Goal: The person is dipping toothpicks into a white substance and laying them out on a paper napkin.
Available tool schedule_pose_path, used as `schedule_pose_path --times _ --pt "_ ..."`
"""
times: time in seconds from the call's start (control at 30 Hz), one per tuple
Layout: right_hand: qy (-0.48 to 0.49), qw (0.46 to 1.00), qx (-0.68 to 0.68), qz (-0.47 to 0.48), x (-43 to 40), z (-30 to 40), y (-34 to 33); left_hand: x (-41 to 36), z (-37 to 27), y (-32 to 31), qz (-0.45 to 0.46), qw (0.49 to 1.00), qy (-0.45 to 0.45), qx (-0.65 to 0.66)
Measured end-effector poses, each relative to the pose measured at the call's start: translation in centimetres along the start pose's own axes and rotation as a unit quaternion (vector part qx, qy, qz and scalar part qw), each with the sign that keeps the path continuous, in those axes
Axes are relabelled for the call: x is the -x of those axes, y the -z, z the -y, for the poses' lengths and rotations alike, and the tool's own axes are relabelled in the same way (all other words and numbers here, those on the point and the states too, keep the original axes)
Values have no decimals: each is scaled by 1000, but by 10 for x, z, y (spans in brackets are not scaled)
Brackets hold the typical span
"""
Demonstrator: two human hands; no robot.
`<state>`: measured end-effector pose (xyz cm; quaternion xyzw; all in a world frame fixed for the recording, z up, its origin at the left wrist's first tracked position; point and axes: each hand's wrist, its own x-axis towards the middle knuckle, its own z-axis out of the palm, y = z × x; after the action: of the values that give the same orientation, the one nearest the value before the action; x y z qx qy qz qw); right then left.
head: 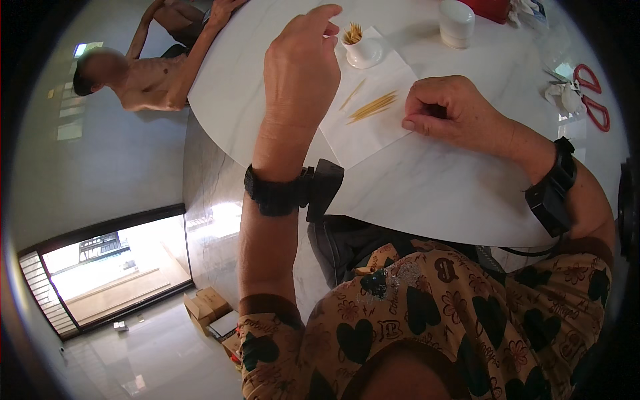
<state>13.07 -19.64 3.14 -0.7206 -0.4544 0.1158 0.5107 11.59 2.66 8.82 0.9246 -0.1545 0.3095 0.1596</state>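
My left hand (305, 65) is raised beside a small white toothpick holder (365, 54), its index finger stretched out and nothing visible in it. Wooden toothpicks (353, 34) stand upright in the holder, on a sheet of white paper (360, 142). A loose bunch of toothpicks (373, 106) lies on the paper, with a smaller bit of the same kind (352, 95) apart to its left. At the paper's right edge rests my right hand (440, 107), thumb and fingers loosely curled with a gap between them; nothing shows in it.
On the round marble-patterned table (430, 195) stand a white lidded container (456, 25) and a red object (487, 9). Red-handled scissors (595, 112) lie at the right by crumpled white tissue (565, 97). Another person (155, 80) sits at the table's far left. Cardboard boxes (207, 306) are on the floor.
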Motion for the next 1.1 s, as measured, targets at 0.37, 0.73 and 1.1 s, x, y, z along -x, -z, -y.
schedule_pose_path --times 0.37,0.73,1.1 --pt "-12 1000 -17 14 1 1 1 46 -3 14 192 962 196 -9" --pt "-7 1000 -22 19 0 2 3 50 -9 7 208 945 253 7" --pt "-12 1000 4 10 1 -1 1 24 8 27 82 975 204 27"
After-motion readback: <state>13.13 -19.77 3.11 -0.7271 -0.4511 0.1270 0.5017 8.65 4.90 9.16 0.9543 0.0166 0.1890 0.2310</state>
